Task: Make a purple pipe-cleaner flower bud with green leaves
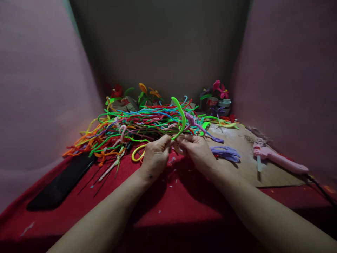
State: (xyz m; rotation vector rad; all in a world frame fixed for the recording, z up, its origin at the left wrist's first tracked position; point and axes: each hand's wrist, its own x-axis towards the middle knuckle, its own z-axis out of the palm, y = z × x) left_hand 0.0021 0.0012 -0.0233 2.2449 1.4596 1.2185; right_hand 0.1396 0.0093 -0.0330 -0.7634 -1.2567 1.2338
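My left hand and my right hand meet above the red cloth, fingertips pinched together. A bright green pipe cleaner, bent like a curved leaf, rises from between them. My left fingers are closed on its lower end. Close behind my right fingers shows a purple pipe-cleaner piece, pointing up and to the left; whether the right hand grips it or the green stem, I cannot tell. Yellow-handled scissors lie beside my left hand, partly hidden by it.
A heap of colourful pipe cleaners spreads behind the hands. At right, a pink glue gun and a lilac pipe-cleaner bundle rest on a brown board. A black phone-like slab lies left. Pipe-cleaner flowers stand behind.
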